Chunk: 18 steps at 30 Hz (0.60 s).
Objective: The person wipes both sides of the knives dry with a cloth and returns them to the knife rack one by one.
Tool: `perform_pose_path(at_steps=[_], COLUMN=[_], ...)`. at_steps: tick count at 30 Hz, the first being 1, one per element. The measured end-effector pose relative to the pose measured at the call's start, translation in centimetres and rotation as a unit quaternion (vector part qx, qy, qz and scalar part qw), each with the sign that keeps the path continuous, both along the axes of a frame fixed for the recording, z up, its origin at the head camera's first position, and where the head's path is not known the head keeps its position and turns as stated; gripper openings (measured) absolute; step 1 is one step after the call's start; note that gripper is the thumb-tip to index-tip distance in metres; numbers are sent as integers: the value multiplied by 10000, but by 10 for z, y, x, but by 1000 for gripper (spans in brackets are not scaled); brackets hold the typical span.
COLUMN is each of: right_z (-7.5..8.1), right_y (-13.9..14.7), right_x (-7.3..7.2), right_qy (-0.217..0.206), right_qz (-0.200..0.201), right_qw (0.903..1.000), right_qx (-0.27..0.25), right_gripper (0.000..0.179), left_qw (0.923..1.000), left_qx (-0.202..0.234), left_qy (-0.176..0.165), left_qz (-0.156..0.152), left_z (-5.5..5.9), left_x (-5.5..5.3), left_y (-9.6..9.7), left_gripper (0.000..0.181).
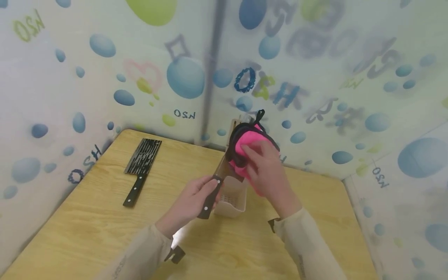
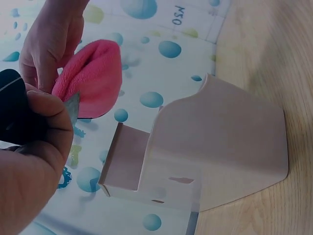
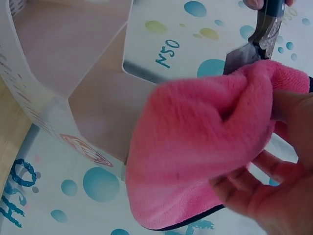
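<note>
In the head view my left hand [image 1: 190, 200] grips a knife by its black riveted handle [image 1: 210, 198], blade slanting up and away. My right hand [image 1: 267, 171] holds a pink cloth [image 1: 251, 142] with black edging and a loop against the blade. The cloth hides much of that blade; a short stretch of blade [image 3: 242, 58] shows beside the folded cloth [image 3: 195, 132] in the right wrist view. Below and behind the hands stands a pale plastic holder [image 1: 229, 212] with a slotted floor, its side wall [image 2: 220, 137] large in the left wrist view.
A cleaver [image 1: 143, 159] with a black-streaked blade and black handle lies at the left of the wooden table [image 1: 87, 217]. Patterned walls [image 1: 185, 77] meet in a corner behind the table.
</note>
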State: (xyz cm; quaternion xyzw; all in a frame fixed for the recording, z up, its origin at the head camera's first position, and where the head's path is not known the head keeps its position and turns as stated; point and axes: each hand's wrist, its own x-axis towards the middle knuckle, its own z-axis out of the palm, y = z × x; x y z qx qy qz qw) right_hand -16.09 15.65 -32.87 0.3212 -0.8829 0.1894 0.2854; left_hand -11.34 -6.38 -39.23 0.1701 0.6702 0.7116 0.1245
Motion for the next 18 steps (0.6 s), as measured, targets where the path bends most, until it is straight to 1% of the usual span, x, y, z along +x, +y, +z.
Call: perform_pose_path(at_steps=[3,6,10,14,16,18], right_z=[-1,-3,-4,0,2,4], right_y=[0,0,5,10,12,12], right_x=[2,1,-9,-18,-19,-17], right_qy=[-28,61,335,460,419,318], right_qz=[140,228,-7,-314,-310,-219], right_qw=[9999,9997,9993,9975,9974,9984], right_qx=[-68,-98,-148,-439,-495,-402], right_gripper=[43,43,38,35,34,35], left_qw=[10000,9998,9994,9988,9986,9985], left_qx=[-78,-174,-303,-403,-429,-459], left_qy=[10,35,131,243,264,256], left_qz=[12,10,-43,-123,-161,-176], left_z=[1,2,2,3,4,4], left_x=[2,3,5,7,7,7], left_y=[0,0,1,1,1,1], left_gripper=[34,34,34,33,33,34])
